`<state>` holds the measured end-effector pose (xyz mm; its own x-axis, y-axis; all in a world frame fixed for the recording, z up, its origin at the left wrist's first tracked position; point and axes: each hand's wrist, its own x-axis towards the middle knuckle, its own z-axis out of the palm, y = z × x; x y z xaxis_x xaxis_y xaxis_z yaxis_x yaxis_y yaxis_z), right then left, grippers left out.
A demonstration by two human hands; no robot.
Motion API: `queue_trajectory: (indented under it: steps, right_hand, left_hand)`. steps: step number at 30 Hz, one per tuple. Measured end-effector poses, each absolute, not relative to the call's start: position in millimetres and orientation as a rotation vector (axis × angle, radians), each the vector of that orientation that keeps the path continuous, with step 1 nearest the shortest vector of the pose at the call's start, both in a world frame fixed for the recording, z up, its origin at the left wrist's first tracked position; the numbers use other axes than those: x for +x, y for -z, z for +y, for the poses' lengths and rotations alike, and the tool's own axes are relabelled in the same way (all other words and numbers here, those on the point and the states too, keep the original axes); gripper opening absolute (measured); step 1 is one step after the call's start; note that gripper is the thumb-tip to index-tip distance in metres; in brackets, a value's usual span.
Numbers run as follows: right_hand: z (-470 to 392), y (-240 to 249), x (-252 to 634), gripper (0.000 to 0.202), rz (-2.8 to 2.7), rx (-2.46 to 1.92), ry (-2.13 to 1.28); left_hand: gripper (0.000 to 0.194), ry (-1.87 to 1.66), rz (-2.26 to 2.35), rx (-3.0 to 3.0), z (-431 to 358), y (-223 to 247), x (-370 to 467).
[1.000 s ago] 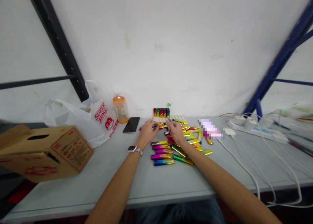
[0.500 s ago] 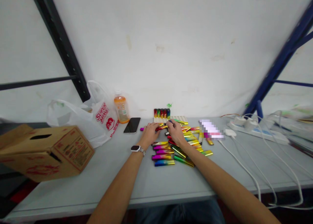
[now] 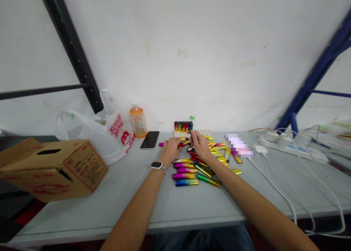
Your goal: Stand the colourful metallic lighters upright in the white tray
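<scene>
My left hand (image 3: 171, 149), with a watch at the wrist, is closed around the end of a shiny red-and-gold lighter (image 3: 183, 143). Close beside it, my right hand (image 3: 199, 144) is pinched at the front edge of a white holed tray (image 3: 179, 134). A small dark lighter end shows at its fingertips; most of that piece is hidden. Several lighters (image 3: 183, 126) stand upright in a row in the tray. Beneath and around my hands lie many metallic lighters, including a blue-and-gold one (image 3: 187, 183) and a green one (image 3: 208, 180).
Left on the grey table (image 3: 128, 203) are a cardboard box (image 3: 86, 167), a white plastic bag (image 3: 82, 130), an orange drink bottle (image 3: 138, 123) and a black phone (image 3: 150, 139). A blurred-out device (image 3: 238, 145), power strip (image 3: 296, 146) and white cables lie to the right.
The view has shifted slightly. My right hand's fingers have moved up a little towards the tray, with the thumb and fingers more upright. My left hand stays at the red-and-gold lighter.
</scene>
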<state>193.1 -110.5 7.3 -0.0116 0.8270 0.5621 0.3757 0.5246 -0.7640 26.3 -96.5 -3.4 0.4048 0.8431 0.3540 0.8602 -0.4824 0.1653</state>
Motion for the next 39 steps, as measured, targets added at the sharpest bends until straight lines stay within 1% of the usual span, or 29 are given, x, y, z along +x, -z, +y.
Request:
queue_trajectory:
  steps: [6, 10, 17, 21, 24, 30, 34, 36, 39]
  right_hand:
    - [-84, -14, 194, 0.039, -1.758, -1.015, -0.476]
    - [-61, -22, 191, 0.03, -1.885, -1.035, -0.415]
    - [-23, -29, 187, 0.02, -1.821, -1.054, -0.629]
    - [-2, -39, 188, 0.015, -1.859, -1.105, -0.579]
    - [8, -46, 186, 0.013, -1.92, -1.124, -0.545]
    - [21, -42, 181, 0.008, -1.967, -1.109, -0.61]
    - [27, -40, 183, 0.01, -2.054, -1.189, -0.606]
    - [28, -43, 184, 0.014, -2.136, -1.256, -0.543]
    - [25, -49, 184, 0.017, -2.284, -1.291, -0.214]
  left_hand:
    - [0.026, 0.618, -1.596, -2.609, -97, 3, 23]
    - [0.027, 0.576, -1.614, -2.607, -98, 0, 19]
    - [0.028, 0.506, -1.648, -2.595, -100, -2, 17]
    - [0.028, 0.536, -1.642, -2.594, -99, 0, 18]
    - [0.026, 0.526, -1.65, -2.592, -99, 1, 19]
    - [0.024, 0.52, -1.691, -2.59, -98, 1, 19]
    - [0.023, 0.527, -1.716, -2.593, -99, 0, 19]
    - [0.022, 0.525, -1.735, -2.592, -99, 0, 19]
    - [0.022, 0.524, -1.771, -2.585, -100, -2, 19]
